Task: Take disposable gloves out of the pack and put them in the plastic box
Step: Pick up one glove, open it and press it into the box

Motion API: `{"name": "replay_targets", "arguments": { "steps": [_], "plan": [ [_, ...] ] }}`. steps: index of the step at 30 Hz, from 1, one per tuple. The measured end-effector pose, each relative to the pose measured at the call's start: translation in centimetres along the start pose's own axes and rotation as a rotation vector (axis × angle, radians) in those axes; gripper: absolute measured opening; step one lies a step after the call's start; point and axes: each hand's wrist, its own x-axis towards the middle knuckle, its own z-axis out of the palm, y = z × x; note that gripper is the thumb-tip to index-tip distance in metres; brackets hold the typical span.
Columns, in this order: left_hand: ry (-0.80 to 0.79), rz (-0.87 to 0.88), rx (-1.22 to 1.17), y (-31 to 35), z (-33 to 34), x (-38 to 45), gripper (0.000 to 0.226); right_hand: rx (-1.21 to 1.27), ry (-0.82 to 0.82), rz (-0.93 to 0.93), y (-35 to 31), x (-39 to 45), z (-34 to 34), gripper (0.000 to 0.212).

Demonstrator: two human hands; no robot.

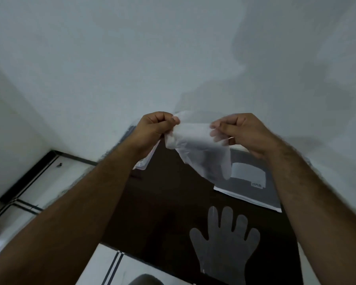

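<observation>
A thin glove [195,145] is pinched between both hands [152,128] [240,132] above the dark tabletop [162,212]; another glove [224,241] lies near. Separating seems underway; the box must be found next.

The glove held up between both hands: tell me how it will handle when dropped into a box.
Probably very floppy: the glove sags and crumples between the left hand and right hand. Likely almost weightless, since it is see-through thin film pinched by the fingers alone. It may cling or drift rather than fall straight.
</observation>
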Motion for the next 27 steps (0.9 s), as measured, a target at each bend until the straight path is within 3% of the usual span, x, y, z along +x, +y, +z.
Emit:
{"name": "replay_targets", "arguments": {
  "steps": [6,10,14,18,23,27],
  "plan": [
    [0.064,-0.061,-0.017,-2.2,-7.7,2.8,0.013,0.118,-0.046,0.057,0.0,6.5,6.3,0.017],
    [0.139,-0.09,0.085,-4.0,-12.6,5.8,0.015,0.052,0.009,0.091,1.4,11.9,11.3,0.013],
    [0.1,-0.119,0.18,-6.0,-18.3,9.1,0.024,0.001,0.06,0.141,3.0,17.2,16.0,0.015],
    [0.051,-0.115,0.256,-7.4,-23.6,13.0,0.02,0.044,0.149,0.156,3.1,22.0,20.4,0.014],
    [-0.02,-0.006,0.433,-7.5,-28.2,18.3,0.018,0.039,0.239,0.114,1.8,27.4,23.4,0.011],
    [-0.023,0.235,0.515,-5.6,-30.3,21.1,0.019,0.066,0.283,0.009,-0.1,29.8,23.9,0.019]
  ]
}}
